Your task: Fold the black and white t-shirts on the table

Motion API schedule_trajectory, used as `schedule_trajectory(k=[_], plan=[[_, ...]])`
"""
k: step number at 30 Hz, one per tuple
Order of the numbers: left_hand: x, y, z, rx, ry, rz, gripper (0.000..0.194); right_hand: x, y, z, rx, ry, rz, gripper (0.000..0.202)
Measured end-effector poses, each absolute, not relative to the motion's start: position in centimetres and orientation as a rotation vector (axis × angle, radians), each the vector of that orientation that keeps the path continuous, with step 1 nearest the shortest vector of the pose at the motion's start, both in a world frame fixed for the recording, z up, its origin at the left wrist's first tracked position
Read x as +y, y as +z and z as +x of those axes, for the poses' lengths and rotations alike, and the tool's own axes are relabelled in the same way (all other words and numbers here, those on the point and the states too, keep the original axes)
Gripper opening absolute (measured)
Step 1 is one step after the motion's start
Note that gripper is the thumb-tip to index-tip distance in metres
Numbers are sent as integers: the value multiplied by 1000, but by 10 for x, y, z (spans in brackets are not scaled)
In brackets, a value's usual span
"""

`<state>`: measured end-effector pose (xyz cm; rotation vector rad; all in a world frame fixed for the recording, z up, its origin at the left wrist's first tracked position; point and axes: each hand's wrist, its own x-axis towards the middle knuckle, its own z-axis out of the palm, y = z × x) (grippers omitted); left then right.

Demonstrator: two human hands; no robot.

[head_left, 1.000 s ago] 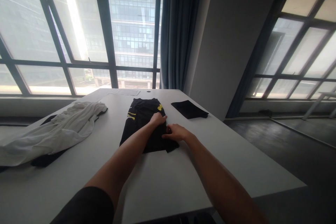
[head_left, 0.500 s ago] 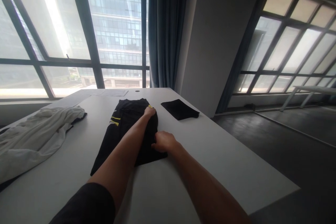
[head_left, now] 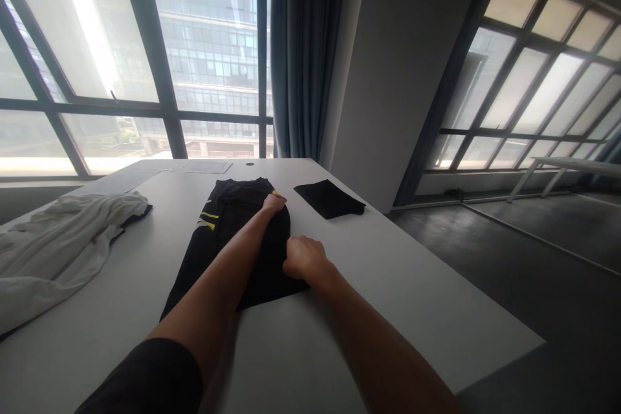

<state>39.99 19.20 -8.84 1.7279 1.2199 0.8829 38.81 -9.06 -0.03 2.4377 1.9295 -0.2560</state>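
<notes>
Black shorts with yellow and pale stripes lie spread on the white table, their gathered waist at the far end. My left arm reaches across them. Near the waist, my left hand is closed on the right edge, by a small yellow mark. Lower down that same side, my right hand has its fingers curled and closed on the edge of the cloth. My left forearm hides part of the shorts' middle and lower left leg.
A folded black cloth lies right of the shorts. Crumpled white clothing with a dark layer beneath covers the left of the table. Papers lie at the far end, near windows and a curtain.
The view has shifted slightly, moving the scene a little left and up. My right hand has moved slightly along the shorts' edge, and its fingers are curled tighter. My left hand keeps its place.
</notes>
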Motion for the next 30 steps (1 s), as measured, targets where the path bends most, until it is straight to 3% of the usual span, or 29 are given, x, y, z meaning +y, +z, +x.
schedule_trajectory(k=[3, 9, 13, 16, 20, 25, 30], plan=[[196, -88, 401, 1186, 1010, 1641, 12, -90, -3, 390, 1934, -238, 2467, 31], [197, -92, 383, 1146, 1116, 1478, 26, -92, -1, 390, 1913, -329, 2466, 49], [193, -94, 369, 1167, 1078, 1564, 31, -93, -1, 385, 1974, -350, 2431, 45], [189, -89, 359, 1240, 1004, 1725, 29, -93, -4, 381, 2088, -430, 2396, 42], [177, -78, 346, 1335, 852, 2049, 22, -92, -10, 381, 2158, -787, 2273, 32], [136, -69, 337, 1314, 642, 2425, 33, -86, -16, 394, 2425, -330, 2245, 30], [77, -73, 311, 1006, 300, 2861, 43, -86, -15, 406, 2398, -430, 2116, 45]])
